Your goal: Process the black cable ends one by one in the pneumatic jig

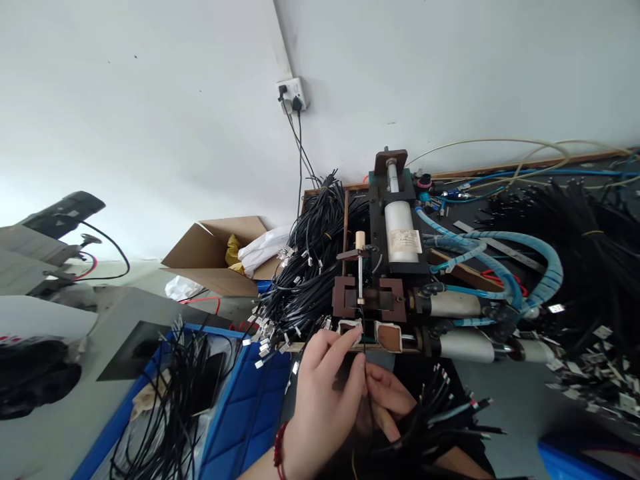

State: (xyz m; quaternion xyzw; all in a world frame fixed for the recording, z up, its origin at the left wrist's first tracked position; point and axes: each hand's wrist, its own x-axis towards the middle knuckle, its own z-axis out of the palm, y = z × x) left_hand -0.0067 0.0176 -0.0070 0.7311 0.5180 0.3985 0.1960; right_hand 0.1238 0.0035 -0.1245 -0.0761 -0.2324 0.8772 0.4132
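Observation:
My left hand [327, 383], with a red bracelet at the wrist, reaches up to the front of a pneumatic wire-stripping-like machine [370, 300]. Its index fingertip is by the light-edged jaw block, and its thumb presses against a thin black cable [365, 350]. Just below and to the right, my right hand [390, 395] pinches that same cable, which runs upright into the gap between the jaws. The cable's top end is hard to make out there. A bundle of black cables [440, 427] with bare or tipped ends lies over my right forearm and lap.
Black cables with white connectors [320, 233] pile left of the machine; another heap [590, 233] lies right. Air cylinders [455, 305] and blue hoses [545, 267] flank the jaws. A blue crate [250, 407] and a cardboard box [200, 257] stand left.

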